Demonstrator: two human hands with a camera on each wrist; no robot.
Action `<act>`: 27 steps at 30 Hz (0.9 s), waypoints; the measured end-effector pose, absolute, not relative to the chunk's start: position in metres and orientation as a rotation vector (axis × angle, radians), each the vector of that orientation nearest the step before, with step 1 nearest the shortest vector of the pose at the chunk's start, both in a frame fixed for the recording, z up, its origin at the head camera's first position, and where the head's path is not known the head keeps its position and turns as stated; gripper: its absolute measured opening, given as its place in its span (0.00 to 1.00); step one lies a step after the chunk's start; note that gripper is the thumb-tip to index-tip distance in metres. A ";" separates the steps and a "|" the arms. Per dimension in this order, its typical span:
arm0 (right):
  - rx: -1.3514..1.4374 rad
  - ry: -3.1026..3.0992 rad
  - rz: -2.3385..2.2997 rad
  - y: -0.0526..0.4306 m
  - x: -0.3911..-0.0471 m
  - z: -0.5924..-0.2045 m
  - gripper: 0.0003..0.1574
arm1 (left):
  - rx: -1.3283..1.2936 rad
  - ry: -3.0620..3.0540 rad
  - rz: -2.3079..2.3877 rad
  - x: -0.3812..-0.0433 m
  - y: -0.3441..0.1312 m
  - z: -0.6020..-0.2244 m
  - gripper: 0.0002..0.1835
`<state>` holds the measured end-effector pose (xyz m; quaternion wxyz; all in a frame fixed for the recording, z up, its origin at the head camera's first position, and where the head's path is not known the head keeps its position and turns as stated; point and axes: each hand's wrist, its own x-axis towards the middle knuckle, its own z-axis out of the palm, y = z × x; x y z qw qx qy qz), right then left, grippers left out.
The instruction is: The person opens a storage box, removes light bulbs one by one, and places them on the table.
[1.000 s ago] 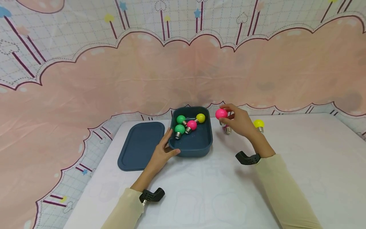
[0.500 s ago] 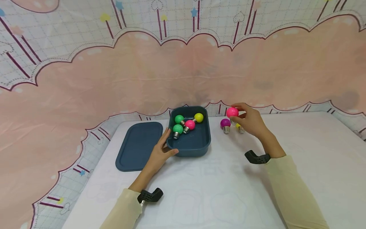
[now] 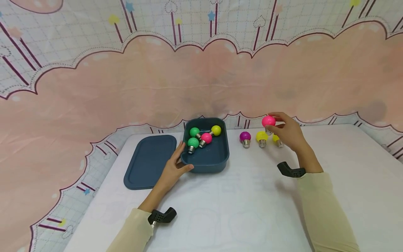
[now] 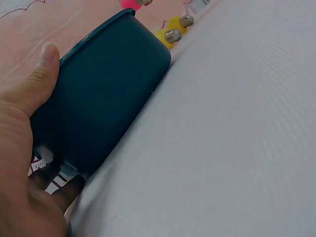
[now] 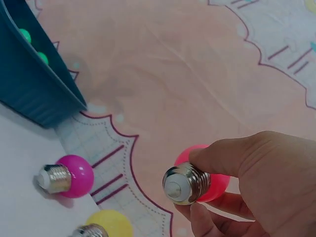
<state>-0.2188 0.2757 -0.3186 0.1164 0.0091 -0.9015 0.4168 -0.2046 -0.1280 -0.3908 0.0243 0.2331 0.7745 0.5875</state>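
My right hand (image 3: 291,133) pinches a pink light bulb (image 3: 268,120) between thumb and fingers, above the table, its metal screw base (image 5: 183,185) pointing toward the camera in the right wrist view. Below it stand a yellow bulb (image 3: 261,136) and a second yellow bulb (image 3: 275,138), partly behind the hand. A purple bulb (image 3: 245,136) is left of them. My left hand (image 3: 170,171) rests against the front left corner of a dark blue box (image 3: 209,168), thumb (image 4: 42,74) on its front wall, fingers along its left side. Several green, pink and yellow bulbs lie inside.
A dark blue lid (image 3: 148,162) lies flat to the left of the box. White cloth covers the table (image 3: 230,210), and a printed pink backdrop (image 3: 189,84) rises just behind it.
My right hand has carried the pink bulb to the right, away from the box, past the purple bulb and the first yellow one. My left hand has kept its place at the box.
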 end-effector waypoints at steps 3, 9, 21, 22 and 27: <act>-0.009 -2.624 1.231 0.283 -0.219 -0.319 0.35 | 0.722 2.408 1.800 -0.198 -0.126 -0.381 0.46; -0.065 -2.599 1.240 0.297 -0.219 -0.321 0.36 | 0.716 2.429 1.783 -0.196 -0.126 -0.376 0.46; -0.199 -2.583 1.239 0.323 -0.219 -0.336 0.38 | 0.715 2.421 1.775 -0.196 -0.125 -0.379 0.46; -0.208 -2.582 1.236 0.326 -0.219 -0.338 0.38 | 0.713 2.421 1.775 -0.197 -0.125 -0.379 0.46; -0.251 -2.592 1.223 0.340 -0.221 -0.349 0.39 | 0.711 2.415 1.782 -0.197 -0.126 -0.379 0.46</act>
